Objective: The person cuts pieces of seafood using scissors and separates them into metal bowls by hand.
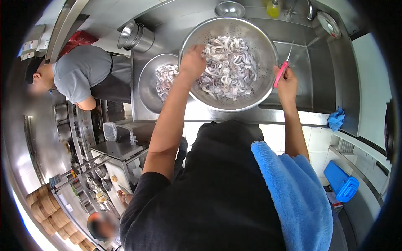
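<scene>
The left fingers are at the edge of squid pieces, any grip unclear, with the perforated colander below them; the right fingers grasp pink-handled scissors, blades pointing away from them

A Working Commercial Kitchen

This is a professional kitchen, fitted out in steel rather than like a home. A long stainless table carries a built-in sink, and on it stands a very large perforated colander heaped with pale, squid-like strips. Nested metal pots stand nearby. To the left are equipment racks and stacks of what look like bamboo steamers — catering quantities. Other people share the room — one, in a grey shirt and dark apron, bends over steel equipment. White tiles cover the floor.
</scene>
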Motion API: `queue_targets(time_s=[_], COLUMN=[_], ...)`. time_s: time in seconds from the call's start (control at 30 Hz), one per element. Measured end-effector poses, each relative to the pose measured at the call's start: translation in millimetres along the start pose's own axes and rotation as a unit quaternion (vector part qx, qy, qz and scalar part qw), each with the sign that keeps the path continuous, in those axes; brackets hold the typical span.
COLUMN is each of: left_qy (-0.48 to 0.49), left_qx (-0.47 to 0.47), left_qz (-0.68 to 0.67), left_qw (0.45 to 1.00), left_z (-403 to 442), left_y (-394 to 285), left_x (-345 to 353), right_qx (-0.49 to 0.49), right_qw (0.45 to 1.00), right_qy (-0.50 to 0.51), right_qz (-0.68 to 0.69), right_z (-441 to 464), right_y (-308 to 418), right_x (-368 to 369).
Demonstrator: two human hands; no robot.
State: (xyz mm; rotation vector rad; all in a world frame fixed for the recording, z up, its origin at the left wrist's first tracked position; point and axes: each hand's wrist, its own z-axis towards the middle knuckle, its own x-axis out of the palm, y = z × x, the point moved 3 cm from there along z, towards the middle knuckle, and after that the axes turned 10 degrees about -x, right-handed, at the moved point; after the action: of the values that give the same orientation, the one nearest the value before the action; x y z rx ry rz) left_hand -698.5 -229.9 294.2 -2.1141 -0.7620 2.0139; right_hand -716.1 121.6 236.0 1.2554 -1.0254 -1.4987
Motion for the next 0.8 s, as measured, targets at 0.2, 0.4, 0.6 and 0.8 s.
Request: queue_targets(time_s=[0.2,0.4,0.6,0.8], left_qy=[0.100,0.044,0.024,0.082], left_qx=[-0.015,-0.025,-0.042,-0.038], left_qz=[0.235,0.166,0.026,-0.210], left_qw=[0.967,0.985,0.998,0.973], left_z=[-14,-31,-43,-35], left_y=[35,16,9,3], left_x=[47,3,-37,-54], right_qx=[0.001,-0.053,-0.089,0.132], right_qw=[1.000,0.988,0.996,0.940], right_qy=[-0.022,-0.072,-0.001,0.221], right_qz=[-0.011,-0.126,-0.016,0.223], right_z=[-5,-11,-22,-61], right_y=[18,61,91,121], right_x=[-6,-36,-24,44])
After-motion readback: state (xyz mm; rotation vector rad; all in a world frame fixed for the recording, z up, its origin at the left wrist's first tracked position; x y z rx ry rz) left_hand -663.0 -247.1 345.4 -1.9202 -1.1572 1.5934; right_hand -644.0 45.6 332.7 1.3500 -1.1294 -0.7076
